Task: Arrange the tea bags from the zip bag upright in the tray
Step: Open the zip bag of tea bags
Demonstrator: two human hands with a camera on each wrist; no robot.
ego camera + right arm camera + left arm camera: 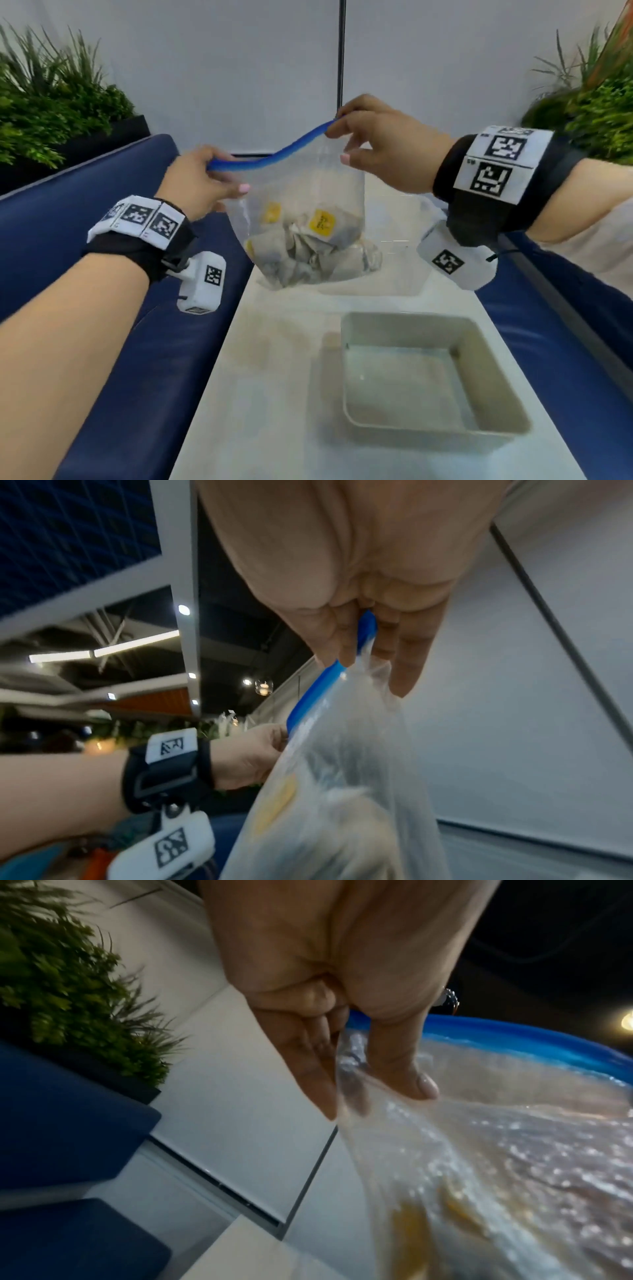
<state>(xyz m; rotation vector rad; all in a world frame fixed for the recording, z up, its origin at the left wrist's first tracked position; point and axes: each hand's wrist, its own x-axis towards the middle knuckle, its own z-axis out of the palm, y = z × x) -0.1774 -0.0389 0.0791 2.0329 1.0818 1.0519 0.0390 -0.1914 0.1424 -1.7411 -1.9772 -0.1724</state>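
A clear zip bag (308,212) with a blue zip strip (274,154) hangs in the air over the far part of the white table (260,377). Several tea bags (308,250) with yellow tags lie heaped in its bottom. My left hand (202,181) pinches the bag's left top corner (356,1069), thumb on one side and fingers on the other. My right hand (373,137) pinches the right top corner at the zip strip (363,639). A shallow grey tray (496,425) sits on the table nearer to me, with nothing in it.
Dark blue padded benches (68,212) run along both sides of the narrow table. Green plants (51,92) stand behind the left bench and at the far right (599,102). A white wall closes off the far end.
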